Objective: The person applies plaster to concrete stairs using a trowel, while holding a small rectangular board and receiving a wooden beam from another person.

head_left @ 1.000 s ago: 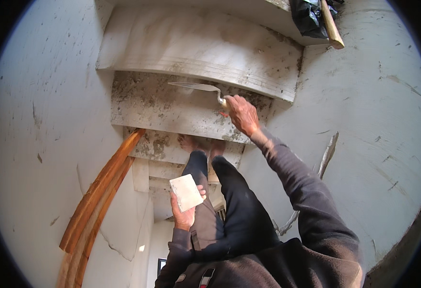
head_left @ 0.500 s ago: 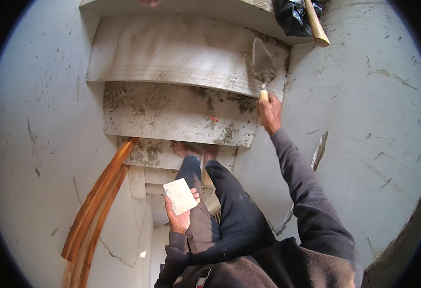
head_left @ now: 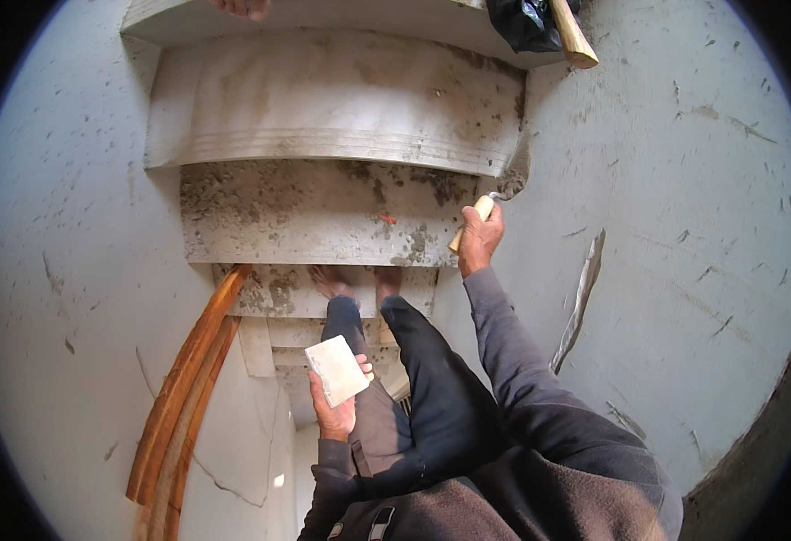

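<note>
My left hand grips a flat, off-white rectangular piece, tile-like and chipped along one edge, held over my legs. My right hand is closed on the wooden handle of a trowel. The trowel's dark, mortar-coloured blade lies at the right end of the curved riser or tread, where it meets the wall. Below that, a pale step carries grey mortar spots and a small red scrap. My bare feet stand on the step under it.
Orange-brown timber strips rise along the left wall. A scarred plaster wall bounds the right. At the top lie a black plastic bag and a wooden handle; someone's bare toes or fingers show at the top edge.
My right hand has moved right, then down, turning the trowel so its blade sits in the step's right corner. The view has shifted, bringing someone's bare digits into the top edge.
</note>
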A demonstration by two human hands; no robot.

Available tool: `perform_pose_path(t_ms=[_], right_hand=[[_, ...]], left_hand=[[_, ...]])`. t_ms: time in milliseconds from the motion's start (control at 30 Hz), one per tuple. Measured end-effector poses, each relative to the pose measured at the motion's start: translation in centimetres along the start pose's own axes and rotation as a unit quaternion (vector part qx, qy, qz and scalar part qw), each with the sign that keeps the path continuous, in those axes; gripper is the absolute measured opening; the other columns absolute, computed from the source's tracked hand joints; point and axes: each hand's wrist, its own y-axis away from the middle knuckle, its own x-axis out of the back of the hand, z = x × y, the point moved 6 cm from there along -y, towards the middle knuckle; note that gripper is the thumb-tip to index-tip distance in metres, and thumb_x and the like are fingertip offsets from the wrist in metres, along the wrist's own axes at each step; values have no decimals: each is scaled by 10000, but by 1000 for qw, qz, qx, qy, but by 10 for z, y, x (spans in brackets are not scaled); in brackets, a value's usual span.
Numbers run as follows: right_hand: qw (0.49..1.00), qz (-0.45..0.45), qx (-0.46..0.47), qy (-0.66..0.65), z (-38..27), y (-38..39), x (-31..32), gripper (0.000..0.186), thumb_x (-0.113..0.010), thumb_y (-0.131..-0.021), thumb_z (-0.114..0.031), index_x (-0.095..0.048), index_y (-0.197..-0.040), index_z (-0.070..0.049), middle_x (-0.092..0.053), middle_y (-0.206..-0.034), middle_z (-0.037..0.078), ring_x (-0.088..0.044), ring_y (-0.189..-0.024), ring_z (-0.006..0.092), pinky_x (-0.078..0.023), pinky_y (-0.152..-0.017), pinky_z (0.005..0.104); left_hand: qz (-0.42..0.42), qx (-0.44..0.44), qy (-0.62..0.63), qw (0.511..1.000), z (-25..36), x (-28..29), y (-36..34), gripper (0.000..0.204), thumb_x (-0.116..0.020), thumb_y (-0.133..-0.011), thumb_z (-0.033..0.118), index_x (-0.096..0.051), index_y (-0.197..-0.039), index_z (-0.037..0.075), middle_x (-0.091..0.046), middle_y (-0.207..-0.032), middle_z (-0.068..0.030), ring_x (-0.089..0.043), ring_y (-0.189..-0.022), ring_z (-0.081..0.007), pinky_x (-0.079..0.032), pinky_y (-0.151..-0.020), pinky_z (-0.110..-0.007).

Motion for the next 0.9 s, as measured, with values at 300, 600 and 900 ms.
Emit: perform_pose_path(t_ms=[300,600,900], right_hand=[[997,60,-9,54,23,16,7,332,-678,-714,-104,-562,-1006,5,-599,-829,117,-573,-746,231,-476,-716,357],[1000,23,-14,5,23,-14,-13,280,-670,-707,-103,-565,-943,7,-585,-790,102,-566,-736,220,-474,-705,365],[983,52,55,169,3,-32,9,375,-669,-673,-182,-598,-989,7,-646,-841,200,-626,-780,349,-492,-750,413]], left_hand=[[-14,23,-10,1000,6,5,0,873,-357,-894,725,-389,-1409,21,-601,-1201,-223,-633,-1014,-321,-500,-906,-429],[-12,43,-19,999,10,4,-2,882,-346,-892,731,-392,-1408,18,-598,-1206,-220,-626,-1022,-322,-495,-912,-432],[-5,37,-21,999,13,6,0,883,-353,-886,738,-404,-1399,21,-609,-1178,-225,-635,-993,-318,-511,-883,-431]])
